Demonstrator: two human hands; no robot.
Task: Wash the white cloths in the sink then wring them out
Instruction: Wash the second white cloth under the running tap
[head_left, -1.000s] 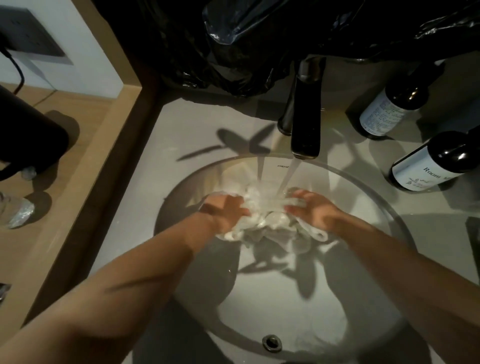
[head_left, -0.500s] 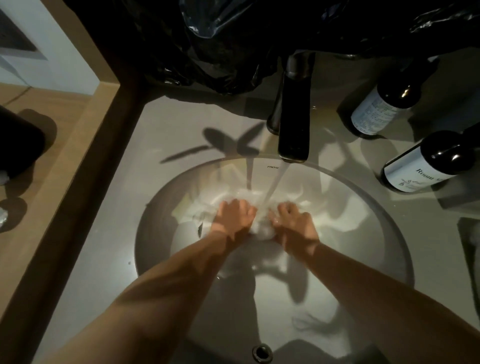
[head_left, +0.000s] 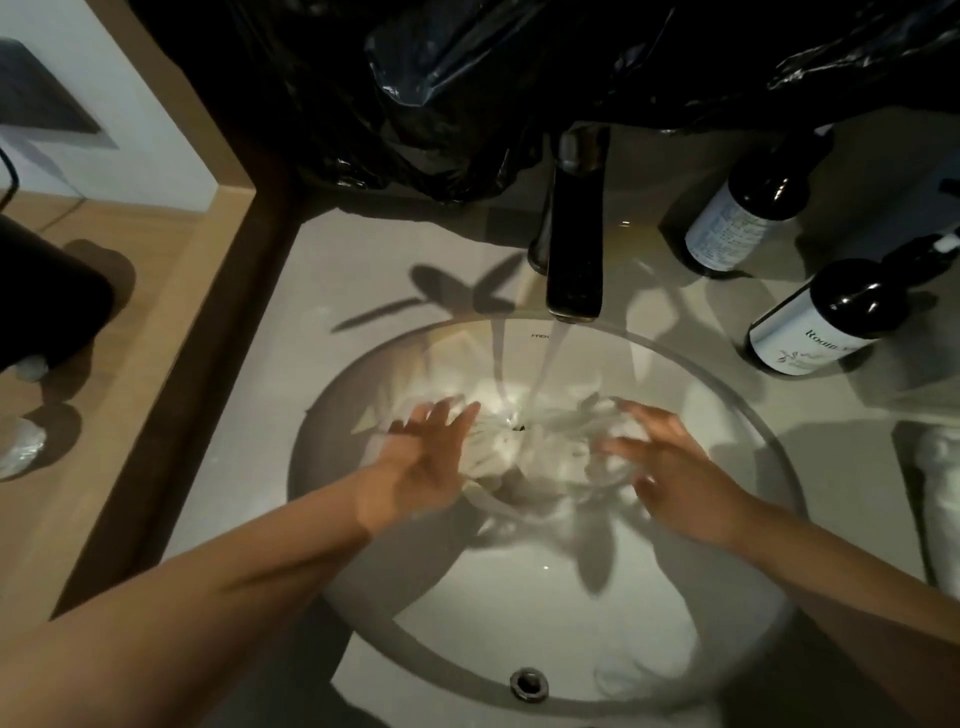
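Note:
A wet white cloth (head_left: 530, 452) lies bunched at the back of the round white sink (head_left: 519, 613), under the water running from the dark faucet (head_left: 574, 254). My left hand (head_left: 426, 462) hovers at the cloth's left edge with fingers spread. On the cloth's right side my right hand (head_left: 670, 467) is spread too and blurred by motion. Neither hand grips the cloth. Another white cloth (head_left: 940, 499) lies rolled on the counter at the right.
Two dark bottles with white labels (head_left: 748, 218) (head_left: 826, 322) stand on the counter right of the faucet. A black plastic bag (head_left: 467, 78) hangs over the back. A wooden shelf (head_left: 104, 415) runs along the left. The overflow hole (head_left: 529, 683) sits near the front rim.
Both hands were pressed together on the cloth half a second ago. They have since let go, opened and moved apart to either side of it.

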